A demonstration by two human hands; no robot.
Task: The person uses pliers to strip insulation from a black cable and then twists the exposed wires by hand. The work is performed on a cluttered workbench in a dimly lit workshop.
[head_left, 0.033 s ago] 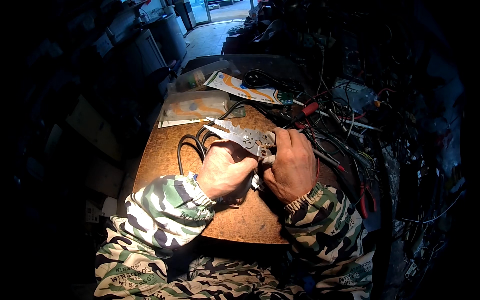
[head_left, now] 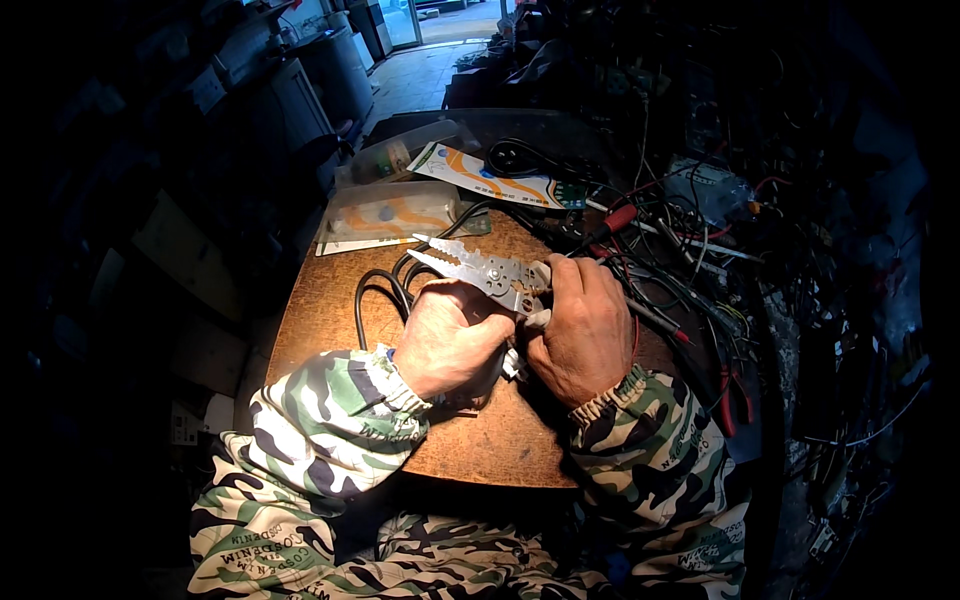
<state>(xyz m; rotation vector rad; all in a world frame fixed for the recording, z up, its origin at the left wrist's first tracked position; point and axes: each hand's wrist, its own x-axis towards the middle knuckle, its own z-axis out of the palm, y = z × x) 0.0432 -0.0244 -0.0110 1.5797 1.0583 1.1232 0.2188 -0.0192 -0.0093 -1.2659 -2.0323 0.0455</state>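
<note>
My right hand (head_left: pixel 583 335) is closed round the pale handles of metal wire-stripping pliers (head_left: pixel 490 275). Their toothed jaws are parted and point to the far left, above the wooden tabletop (head_left: pixel 500 440). Against the near side of the pliers, by the pivot, is my left hand (head_left: pixel 455 343), its fingers curled in. What those fingers grip is hidden under the hand. A black cable (head_left: pixel 362 305) lies in loops left of the pliers and runs out of sight behind my left hand. Below, between the hands, a small white scrap (head_left: pixel 514 364) shows.
A clear plastic blister pack (head_left: pixel 395 210) and a white-and-orange card (head_left: pixel 485 178) lie at the table's far side. On the right are tangled wires, a red-handled clip (head_left: pixel 615 222) and a red-handled tool (head_left: pixel 737 400). A coiled black cord (head_left: pixel 515 155) sits behind the card.
</note>
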